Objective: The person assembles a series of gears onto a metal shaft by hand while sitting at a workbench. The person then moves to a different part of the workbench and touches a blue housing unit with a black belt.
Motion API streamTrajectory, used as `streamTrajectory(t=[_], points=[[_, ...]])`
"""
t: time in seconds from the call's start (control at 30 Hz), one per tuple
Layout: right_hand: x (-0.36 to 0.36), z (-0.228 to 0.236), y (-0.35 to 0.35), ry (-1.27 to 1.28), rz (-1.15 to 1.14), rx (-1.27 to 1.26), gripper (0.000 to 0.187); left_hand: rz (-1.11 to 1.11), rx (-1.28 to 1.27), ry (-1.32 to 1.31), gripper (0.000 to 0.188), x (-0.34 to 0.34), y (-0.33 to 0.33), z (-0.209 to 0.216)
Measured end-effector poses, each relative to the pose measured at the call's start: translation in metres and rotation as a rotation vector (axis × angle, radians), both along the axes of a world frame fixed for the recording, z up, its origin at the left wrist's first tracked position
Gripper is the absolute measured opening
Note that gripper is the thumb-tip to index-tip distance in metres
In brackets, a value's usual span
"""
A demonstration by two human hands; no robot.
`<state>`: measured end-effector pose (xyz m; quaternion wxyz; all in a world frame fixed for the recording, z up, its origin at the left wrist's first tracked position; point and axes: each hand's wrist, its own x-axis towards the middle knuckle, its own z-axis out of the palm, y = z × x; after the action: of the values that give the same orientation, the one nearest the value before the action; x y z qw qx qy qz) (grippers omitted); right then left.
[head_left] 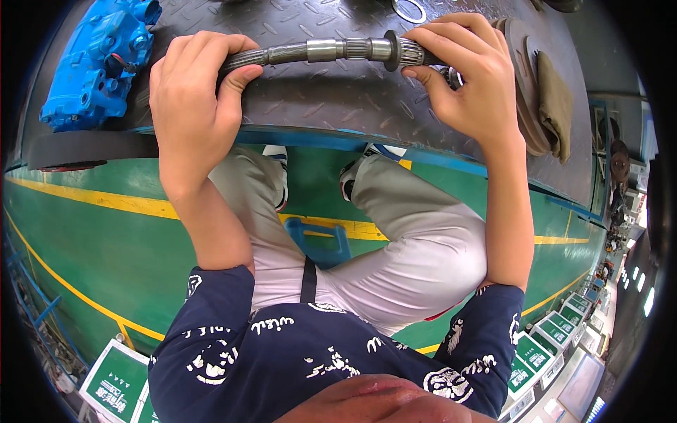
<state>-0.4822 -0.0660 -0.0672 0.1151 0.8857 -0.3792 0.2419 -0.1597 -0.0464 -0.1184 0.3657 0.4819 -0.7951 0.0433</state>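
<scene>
A long steel splined shaft (pixel 321 50) lies level across my view, held above the dark tread-plate bench top (pixel 331 99). Its left end is gripped by my left hand (pixel 197 92), thumb below and fingers over the top. My right hand (pixel 465 70) pinches the other end, just beyond a round collar (pixel 392 51) on the shaft. Splines show at both ends and near the middle, with smooth bands between them. Part of a small metal ring-like piece shows behind my right thumb. The shaft's very ends are hidden by my fingers.
A blue cast housing (pixel 102 63) stands at the bench's left. A thin metal ring (pixel 409 10) lies at the far side. Right of my right hand are large brown discs (pixel 525 99) and a folded brown cloth (pixel 555 106). Below is a blue stool (pixel 317 236).
</scene>
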Motion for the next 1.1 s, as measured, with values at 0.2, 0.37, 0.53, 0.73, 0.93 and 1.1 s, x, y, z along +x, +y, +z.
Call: streamTrajectory(t=[0.2, 0.37, 0.53, 0.73, 0.93, 1.1], points=[[-0.005, 0.008, 0.007, 0.027, -0.043, -0.174, 0.04, -0.019, -0.043, 0.036, 0.019, 0.006, -0.002, -0.001], [-0.008, 0.012, 0.014, 0.054, -0.037, -0.181, 0.039, -0.054, -0.08, 0.087, 0.019, 0.009, -0.003, -0.005], [-0.01, 0.011, 0.014, 0.025, -0.003, -0.142, 0.038, -0.068, -0.078, 0.091, 0.018, 0.008, -0.002, -0.004], [-0.007, 0.004, 0.016, -0.041, 0.062, -0.029, 0.037, -0.074, -0.1, 0.083, 0.017, 0.013, -0.002, -0.007], [0.003, 0.009, 0.02, -0.012, 0.076, -0.012, 0.037, -0.104, -0.068, 0.107, 0.017, 0.011, -0.001, -0.005], [0.003, 0.009, 0.022, -0.008, 0.066, 0.054, 0.036, -0.119, -0.091, 0.104, 0.018, 0.012, -0.003, -0.007]])
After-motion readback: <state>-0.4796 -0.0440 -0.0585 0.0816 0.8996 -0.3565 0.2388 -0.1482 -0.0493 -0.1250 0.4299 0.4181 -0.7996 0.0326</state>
